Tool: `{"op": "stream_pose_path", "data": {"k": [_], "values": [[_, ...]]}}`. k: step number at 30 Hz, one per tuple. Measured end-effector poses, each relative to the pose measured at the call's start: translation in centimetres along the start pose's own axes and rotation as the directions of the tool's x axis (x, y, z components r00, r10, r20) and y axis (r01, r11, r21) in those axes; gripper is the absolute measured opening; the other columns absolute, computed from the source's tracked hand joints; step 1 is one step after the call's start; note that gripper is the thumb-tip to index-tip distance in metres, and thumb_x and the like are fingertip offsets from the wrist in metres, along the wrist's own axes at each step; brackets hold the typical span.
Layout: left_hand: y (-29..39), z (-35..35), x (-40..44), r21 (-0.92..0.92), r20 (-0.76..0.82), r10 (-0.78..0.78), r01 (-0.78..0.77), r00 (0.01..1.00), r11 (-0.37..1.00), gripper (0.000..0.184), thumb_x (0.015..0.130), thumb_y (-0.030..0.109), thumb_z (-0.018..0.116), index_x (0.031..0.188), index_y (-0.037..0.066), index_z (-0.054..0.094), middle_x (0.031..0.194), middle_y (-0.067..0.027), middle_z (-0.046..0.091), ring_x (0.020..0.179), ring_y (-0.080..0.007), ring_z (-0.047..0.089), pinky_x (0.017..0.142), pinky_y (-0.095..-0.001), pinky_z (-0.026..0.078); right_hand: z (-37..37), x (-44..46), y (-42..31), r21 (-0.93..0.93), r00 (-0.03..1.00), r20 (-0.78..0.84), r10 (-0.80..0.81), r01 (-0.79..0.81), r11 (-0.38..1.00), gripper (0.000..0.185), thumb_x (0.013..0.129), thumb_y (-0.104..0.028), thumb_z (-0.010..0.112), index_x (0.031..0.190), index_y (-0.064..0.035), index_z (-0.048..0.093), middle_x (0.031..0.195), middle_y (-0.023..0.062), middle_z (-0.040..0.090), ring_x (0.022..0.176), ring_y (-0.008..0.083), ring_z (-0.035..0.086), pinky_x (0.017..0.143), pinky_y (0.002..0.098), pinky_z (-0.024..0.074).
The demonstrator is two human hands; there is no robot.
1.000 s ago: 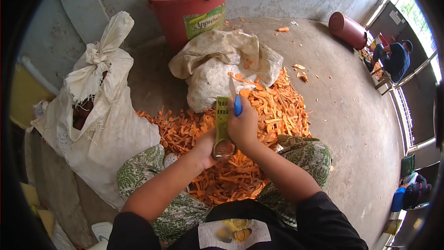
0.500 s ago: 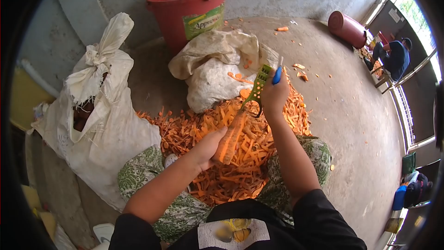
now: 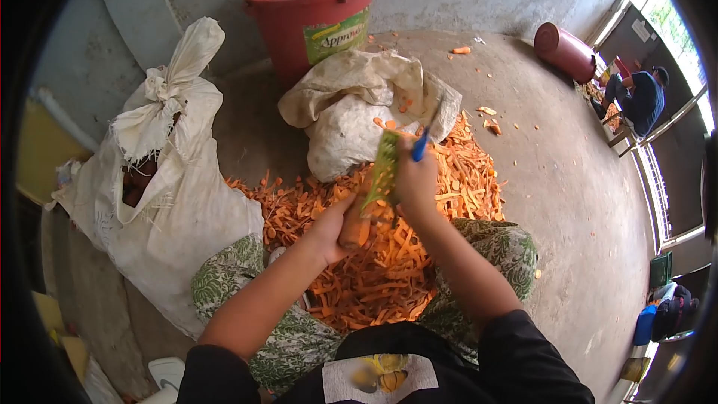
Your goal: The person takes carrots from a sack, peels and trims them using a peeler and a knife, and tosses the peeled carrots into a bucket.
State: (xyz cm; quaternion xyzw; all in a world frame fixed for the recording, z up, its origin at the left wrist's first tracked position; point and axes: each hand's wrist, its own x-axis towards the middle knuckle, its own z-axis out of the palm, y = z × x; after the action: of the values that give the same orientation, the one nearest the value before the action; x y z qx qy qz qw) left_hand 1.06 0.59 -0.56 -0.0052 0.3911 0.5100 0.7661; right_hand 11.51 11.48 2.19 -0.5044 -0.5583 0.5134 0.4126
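My left hand (image 3: 327, 229) is wrapped around a thick orange carrot (image 3: 353, 229), held at a slant above a heap of carrot peelings (image 3: 389, 284). In my right hand (image 3: 416, 184) is a green peeler (image 3: 384, 163) with holes along its handle, blurred by motion. Its lower end meets the carrot's upper side. A blue handle (image 3: 420, 145) with a thin pale tip, perhaps a small knife, sticks up from the same hand. The far end of the carrot is partly hidden behind the peeler.
A crumpled white sack (image 3: 340, 135) lies beyond the peelings, before a red bucket (image 3: 280, 37). On the left stands a tied white sack (image 3: 187, 202), torn open over dark contents. Another person (image 3: 643, 101) sits far right near a tipped red barrel (image 3: 562, 51).
My right hand has brought the peeler down and left along the carrot, toward my left hand. The carrot is held a little more upright. My view has shifted slightly.
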Motion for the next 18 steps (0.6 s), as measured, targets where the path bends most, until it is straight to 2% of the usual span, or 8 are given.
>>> {"op": "stream_pose_path", "data": {"k": [2, 4, 7, 11, 13, 14, 16, 18], "values": [[-0.1, 0.2, 0.1, 0.001, -0.006, -0.001, 0.001, 1.0, 1.0, 0.034, 0.091, 0.035, 0.039, 0.1, 0.004, 0.049, 0.083, -0.0092, 0.058, 0.07, -0.0192, 0.06, 0.054, -0.033, 0.051, 1.4, -1.3, 0.9, -0.038, 0.995, 0.007, -0.104, 0.104, 0.994, 0.031, 0.089, -0.027, 0.048, 0.073, -0.0001, 0.049, 0.054, 0.0066, 0.047, 0.05, 0.0145, 0.042, 0.048, 0.0326, 0.0356], [-0.4, -0.2, 0.6, -0.102, 0.135, 0.014, 0.0, 0.991, 0.995, 0.031, 0.09, 0.031, 0.039, 0.1, 0.005, 0.051, 0.086, -0.0094, 0.059, 0.071, -0.02, 0.061, 0.056, -0.033, 0.051, 1.6, -2.2, 0.8, -0.092, 0.984, 0.054, -0.171, 0.176, 0.98, 0.029, 0.089, -0.025, 0.049, 0.073, -0.0001, 0.048, 0.053, 0.0083, 0.046, 0.048, 0.016, 0.04, 0.048, 0.0336, 0.0355], [-0.6, 0.1, 0.9, -0.166, 0.031, 0.005, 0.0, 0.999, 0.986, 0.029, 0.09, 0.028, 0.038, 0.101, 0.005, 0.052, 0.089, -0.0102, 0.06, 0.075, -0.0206, 0.062, 0.058, -0.0331, 0.052, 1.6, -2.3, 1.0, -0.108, 0.985, 0.035, -0.171, 0.174, 0.979, 0.028, 0.089, -0.023, 0.05, 0.073, 0.0001, 0.047, 0.053, 0.01, 0.045, 0.047, 0.0182, 0.038, 0.048, 0.034, 0.0353], [-0.7, 0.3, 1.1, -0.16, 0.007, 0.013, -0.011, 1.0, 0.987, 0.029, 0.09, 0.028, 0.037, 0.102, 0.005, 0.052, 0.088, -0.0097, 0.06, 0.075, -0.0209, 0.061, 0.059, -0.0332, 0.052, 1.5, -2.4, 0.9, -0.13, 0.985, 0.024, -0.168, 0.17, 0.977, 0.027, 0.088, -0.023, 0.051, 0.074, -0.0004, 0.047, 0.055, 0.013, 0.048, 0.047, 0.0232, 0.041, 0.049, 0.0349, 0.0359], [-0.7, 0.5, 1.0, -0.081, 0.028, 0.017, -0.014, 0.999, 0.997, 0.029, 0.091, 0.028, 0.037, 0.102, 0.005, 0.051, 0.088, -0.0093, 0.059, 0.075, -0.0198, 0.06, 0.061, -0.0329, 0.052, 1.4, -2.4, 0.7, -0.245, 0.982, -0.004, -0.189, 0.182, 0.952, 0.022, 0.087, -0.021, 0.051, 0.077, -0.0014, 0.049, 0.059, 0.016, 0.053, 0.051, 0.03, 0.049, 0.05, 0.0382, 0.0385], [-0.9, 0.4, 1.1, -0.081, 0.028, 0.016, -0.014, 0.999, 0.997, 0.029, 0.091, 0.028, 0.037, 0.102, 0.005, 0.051, 0.088, -0.0093, 0.059, 0.075, -0.0198, 0.06, 0.061, -0.0329, 0.052, 1.3, -1.9, 1.0, -0.245, 0.982, -0.004, -0.189, 0.182, 0.952, 0.022, 0.087, -0.021, 0.051, 0.077, -0.0014, 0.049, 0.059, 0.016, 0.053, 0.051, 0.03, 0.049, 0.05, 0.0382, 0.0385], [-1.4, 0.0, 1.4, 0.196, -0.012, -0.019, 0.021, 1.0, 0.98, 0.033, 0.093, 0.031, 0.034, 0.104, 0.005, 0.05, 0.087, -0.0087, 0.058, 0.073, -0.0177, 0.059, 0.061, -0.0322, 0.051, 0.6, 0.6, 2.4, -0.493, 0.951, -0.16, -0.264, 0.155, 0.856, 0.018, 0.086, -0.02, 0.05, 0.08, -0.0024, 0.051, 0.063, 0.0182, 0.056, 0.059, 0.0357, 0.055, 0.052, 0.0424, 0.0406], [-2.0, 0.2, 0.7, 0.279, 0.016, -0.026, 0.021, 1.0, 0.96, 0.035, 0.093, 0.033, 0.034, 0.105, 0.004, 0.049, 0.086, -0.0083, 0.057, 0.072, -0.017, 0.058, 0.06, -0.0319, 0.051, -1.8, 4.6, 3.1, -0.494, 0.898, -0.279, -0.34, 0.169, 0.853, 0.018, 0.087, -0.02, 0.048, 0.084, -0.0032, 0.052, 0.066, 0.0189, 0.057, 0.064, 0.0371, 0.057, 0.054, 0.0444, 0.0416]]}}
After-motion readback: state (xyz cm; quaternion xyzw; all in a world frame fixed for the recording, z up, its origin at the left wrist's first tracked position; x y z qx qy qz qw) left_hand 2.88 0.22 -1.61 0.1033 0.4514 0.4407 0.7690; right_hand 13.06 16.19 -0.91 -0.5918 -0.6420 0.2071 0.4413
